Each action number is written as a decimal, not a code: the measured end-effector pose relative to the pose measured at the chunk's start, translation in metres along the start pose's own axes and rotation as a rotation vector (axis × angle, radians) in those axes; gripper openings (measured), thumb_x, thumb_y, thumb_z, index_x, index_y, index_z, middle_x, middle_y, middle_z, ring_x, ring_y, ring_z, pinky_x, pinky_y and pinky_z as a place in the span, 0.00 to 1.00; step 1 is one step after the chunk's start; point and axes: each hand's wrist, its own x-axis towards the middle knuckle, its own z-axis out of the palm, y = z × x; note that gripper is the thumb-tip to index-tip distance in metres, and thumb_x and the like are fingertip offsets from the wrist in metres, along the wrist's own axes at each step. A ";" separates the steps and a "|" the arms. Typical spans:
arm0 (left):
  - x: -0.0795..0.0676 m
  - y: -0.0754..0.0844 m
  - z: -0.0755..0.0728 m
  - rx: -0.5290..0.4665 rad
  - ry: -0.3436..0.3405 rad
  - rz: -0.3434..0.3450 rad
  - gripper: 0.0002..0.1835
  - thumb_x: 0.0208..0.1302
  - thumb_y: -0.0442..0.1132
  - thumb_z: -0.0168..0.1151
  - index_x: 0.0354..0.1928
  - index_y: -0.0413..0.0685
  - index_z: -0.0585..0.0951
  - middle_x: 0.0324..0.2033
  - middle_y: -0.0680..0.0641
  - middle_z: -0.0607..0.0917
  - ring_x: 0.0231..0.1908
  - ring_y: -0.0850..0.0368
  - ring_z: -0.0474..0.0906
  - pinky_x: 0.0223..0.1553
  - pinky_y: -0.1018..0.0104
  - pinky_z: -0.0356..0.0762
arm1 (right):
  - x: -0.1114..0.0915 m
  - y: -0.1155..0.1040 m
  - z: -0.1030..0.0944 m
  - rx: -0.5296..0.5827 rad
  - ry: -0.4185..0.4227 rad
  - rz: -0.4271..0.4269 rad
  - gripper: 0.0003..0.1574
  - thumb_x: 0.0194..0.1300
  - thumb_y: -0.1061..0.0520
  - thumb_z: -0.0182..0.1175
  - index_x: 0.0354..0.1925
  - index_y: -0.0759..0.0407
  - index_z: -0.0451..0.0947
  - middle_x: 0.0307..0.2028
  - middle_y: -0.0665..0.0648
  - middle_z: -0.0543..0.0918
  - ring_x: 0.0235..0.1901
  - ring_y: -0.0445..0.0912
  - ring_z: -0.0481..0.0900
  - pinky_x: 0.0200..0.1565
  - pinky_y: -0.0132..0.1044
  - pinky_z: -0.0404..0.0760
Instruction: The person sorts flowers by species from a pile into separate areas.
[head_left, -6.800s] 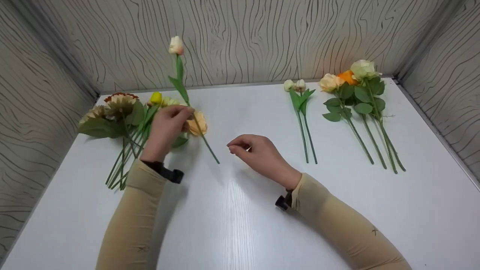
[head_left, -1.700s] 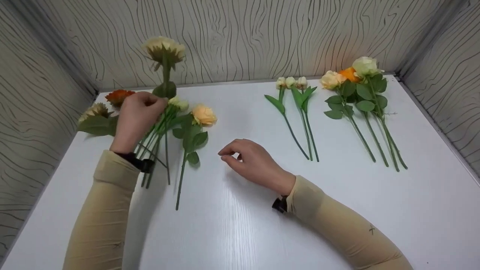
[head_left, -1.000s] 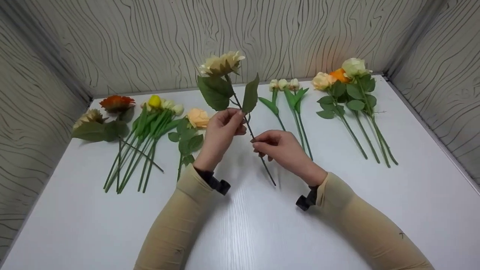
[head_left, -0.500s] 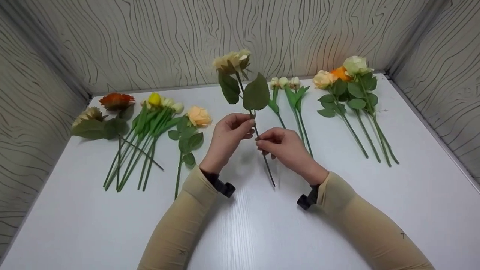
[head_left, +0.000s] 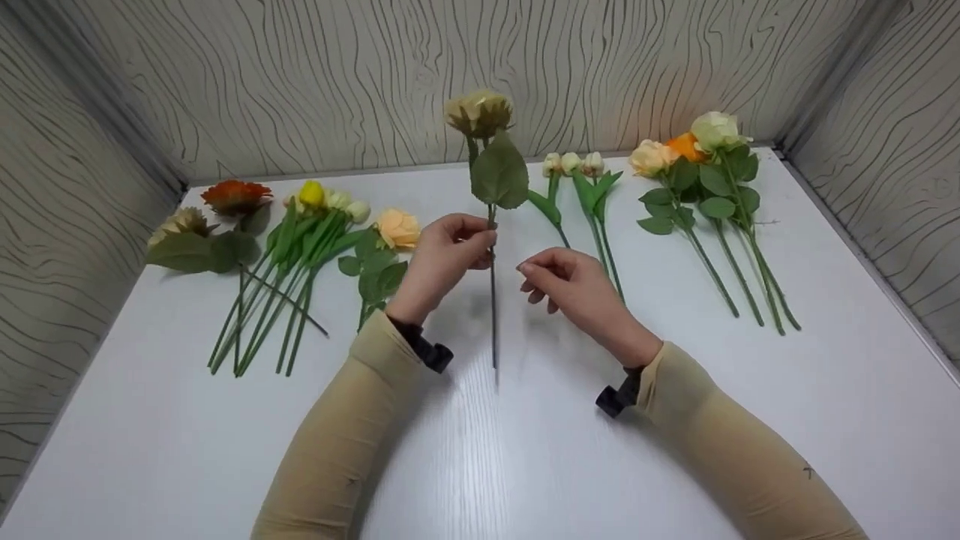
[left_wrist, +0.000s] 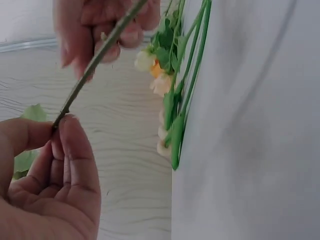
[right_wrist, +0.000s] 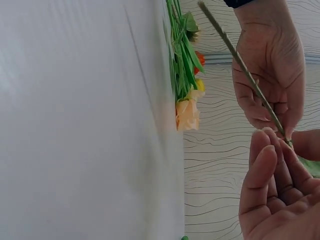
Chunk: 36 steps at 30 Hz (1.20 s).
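Note:
In the head view, my left hand (head_left: 450,259) pinches the stem of a cream, many-petalled flower (head_left: 480,112) between thumb and fingers. The bloom faces away, its pointed sepals showing, and broad leaves (head_left: 500,174) sit below it. Its stem (head_left: 493,315) hangs almost upright above the table. Just to the right, my right hand (head_left: 581,292) is apart from the stem, fingers loosely bent and holding nothing. The left wrist view shows the left thumb and fingers (left_wrist: 75,145) on the stem; the bloom is out of that picture.
On the white table (head_left: 480,465), tulips (head_left: 300,240) lie left beside a red-orange flower (head_left: 235,197), another cream flower (head_left: 180,225) and a peach rose (head_left: 397,227). Three pale tulips (head_left: 571,163) lie right of centre. Several roses (head_left: 716,133) lie far right. A patterned wall (head_left: 375,90) stands behind.
The left hand put a pale tulip beside two others, then lifted the cream flower from the left pile to the centre. Both hands held its stem; the right has released it, and the stem swung upright.

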 end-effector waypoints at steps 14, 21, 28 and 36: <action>0.048 -0.032 -0.038 0.426 0.105 -0.250 0.09 0.74 0.36 0.61 0.48 0.39 0.84 0.41 0.43 0.83 0.36 0.53 0.80 0.40 0.61 0.82 | 0.001 -0.002 -0.004 0.025 0.000 0.021 0.14 0.75 0.48 0.63 0.48 0.57 0.84 0.39 0.61 0.86 0.39 0.53 0.85 0.33 0.35 0.82; 0.054 -0.040 -0.035 0.558 0.101 -0.272 0.07 0.73 0.36 0.62 0.44 0.40 0.86 0.36 0.44 0.84 0.33 0.55 0.80 0.34 0.64 0.80 | 0.002 -0.004 -0.003 0.042 -0.008 0.007 0.13 0.75 0.50 0.63 0.47 0.57 0.84 0.38 0.61 0.86 0.38 0.53 0.84 0.32 0.35 0.81; 0.050 -0.036 -0.038 0.572 0.081 -0.258 0.08 0.73 0.39 0.63 0.44 0.41 0.85 0.33 0.45 0.83 0.32 0.55 0.79 0.34 0.64 0.79 | 0.002 -0.004 -0.002 0.041 -0.003 -0.002 0.13 0.74 0.49 0.64 0.46 0.57 0.84 0.38 0.63 0.86 0.37 0.53 0.84 0.32 0.34 0.81; 0.029 -0.013 -0.063 0.635 0.119 -0.122 0.07 0.73 0.39 0.61 0.44 0.42 0.83 0.37 0.44 0.84 0.33 0.52 0.79 0.35 0.60 0.77 | 0.001 0.001 -0.007 0.014 0.003 0.014 0.13 0.74 0.49 0.63 0.46 0.57 0.84 0.39 0.62 0.86 0.38 0.53 0.85 0.33 0.36 0.81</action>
